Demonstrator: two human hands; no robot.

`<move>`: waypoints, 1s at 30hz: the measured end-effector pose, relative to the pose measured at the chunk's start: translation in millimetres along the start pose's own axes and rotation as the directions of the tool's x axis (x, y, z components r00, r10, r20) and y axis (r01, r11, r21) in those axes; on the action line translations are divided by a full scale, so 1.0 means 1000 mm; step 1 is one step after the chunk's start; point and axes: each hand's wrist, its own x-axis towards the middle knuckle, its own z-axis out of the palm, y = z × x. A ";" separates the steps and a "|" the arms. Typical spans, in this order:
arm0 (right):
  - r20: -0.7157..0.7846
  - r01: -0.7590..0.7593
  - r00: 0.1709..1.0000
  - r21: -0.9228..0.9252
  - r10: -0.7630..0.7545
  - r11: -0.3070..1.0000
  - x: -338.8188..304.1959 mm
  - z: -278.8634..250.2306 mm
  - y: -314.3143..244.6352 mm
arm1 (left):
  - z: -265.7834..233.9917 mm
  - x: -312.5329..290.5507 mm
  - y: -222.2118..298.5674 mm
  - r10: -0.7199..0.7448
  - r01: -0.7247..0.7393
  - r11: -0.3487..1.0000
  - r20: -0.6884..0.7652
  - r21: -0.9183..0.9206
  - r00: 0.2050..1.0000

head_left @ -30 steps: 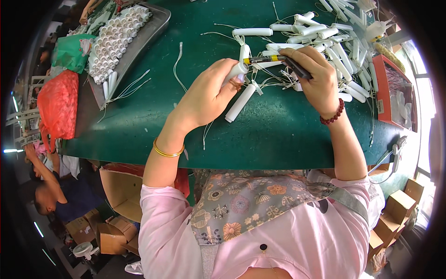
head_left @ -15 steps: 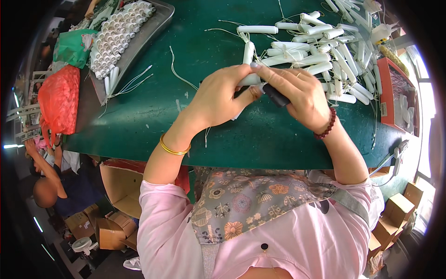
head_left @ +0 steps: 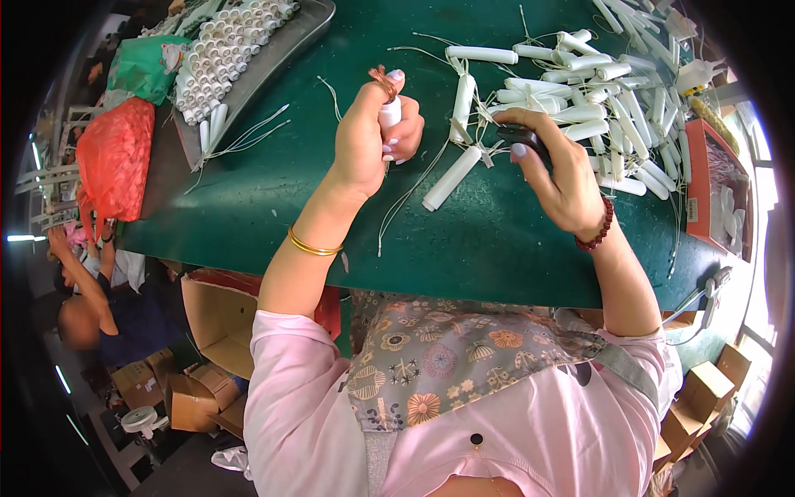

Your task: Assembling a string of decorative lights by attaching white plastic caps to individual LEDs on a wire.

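Note:
My left hand (head_left: 370, 132) is closed around a short white tube (head_left: 389, 111), held upright above the green table (head_left: 273, 207), with reddish wire ends sticking out of its top. My right hand (head_left: 556, 172) grips a small black tool (head_left: 522, 137) just right of it. A thin white wire (head_left: 406, 199) trails from the left hand down over the table. A pile of several white tubes (head_left: 580, 91) with wires lies beyond my right hand, and one loose tube (head_left: 451, 179) lies between my hands.
A grey tray (head_left: 277, 50) stacked with white tubes sits at the far left, next to a red mesh bag (head_left: 116, 157) and a green bag (head_left: 145, 66). A red box (head_left: 712, 182) stands at the right edge. Cardboard boxes (head_left: 178, 389) and another person (head_left: 87, 290) are below the table's left side.
My hands have separated. The left hand lifted a tube upright and moved left; the right hand drew back to the right with the black tool.

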 end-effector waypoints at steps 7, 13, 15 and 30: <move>0.066 -0.126 0.990 -0.017 0.127 0.992 -0.005 0.000 -0.005 | 0.016 -0.004 0.004 0.002 -0.008 0.998 -0.103 -0.058 0.995; 0.039 -0.060 0.997 -0.006 0.060 0.998 -0.006 0.008 -0.017 | 0.008 -0.003 -0.002 -0.010 0.010 1.000 -0.084 -0.003 0.996; 0.011 -0.021 1.000 -0.036 0.021 0.999 -0.005 0.009 -0.017 | 0.006 -0.002 -0.002 -0.018 0.018 1.000 -0.097 -0.004 0.995; 0.017 -0.100 0.995 0.070 0.099 0.993 0.008 0.006 0.004 | 0.022 -0.018 0.013 0.255 -0.176 -0.001 0.170 0.984 0.952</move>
